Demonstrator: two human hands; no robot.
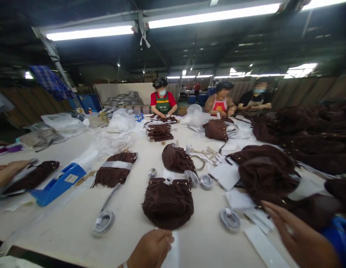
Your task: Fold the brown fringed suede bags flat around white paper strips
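A wide, cream-coloured work table stretched away under long white fluorescent tubes. A large heap of dark brown, soft-looking bags rose beyond the right hand, whose fingers reached forward; whether they gripped anything, I could not tell. Just ahead of the left hand, well apart from the right, sat a dark brown drawstring bag with fringed sides. The left fingers pinched a narrow white strip.
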